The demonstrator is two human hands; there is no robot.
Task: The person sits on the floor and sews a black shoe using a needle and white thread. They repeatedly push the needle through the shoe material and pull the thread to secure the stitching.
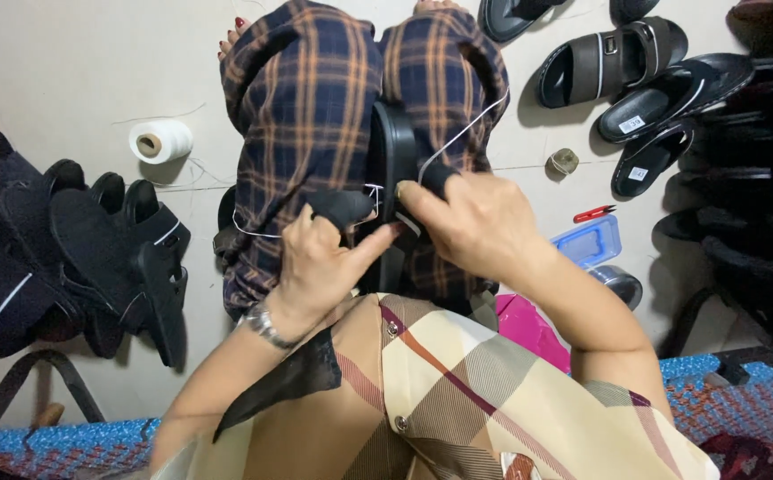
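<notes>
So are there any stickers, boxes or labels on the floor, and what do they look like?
Upper label: small white rectangle sticker on the insole of a black sandal, at right.
Lower label: white rectangle on the sandal below it.
Plastic box: clear blue, rectangular, lying beside the right arm.
No screens or signs in view.

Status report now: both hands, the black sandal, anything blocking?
Left hand pinches black strap, grip shut. Right hand grips black sandal held between knees, white thread running up from it. Nothing blocking; white thread spool lies apart on floor.
</notes>
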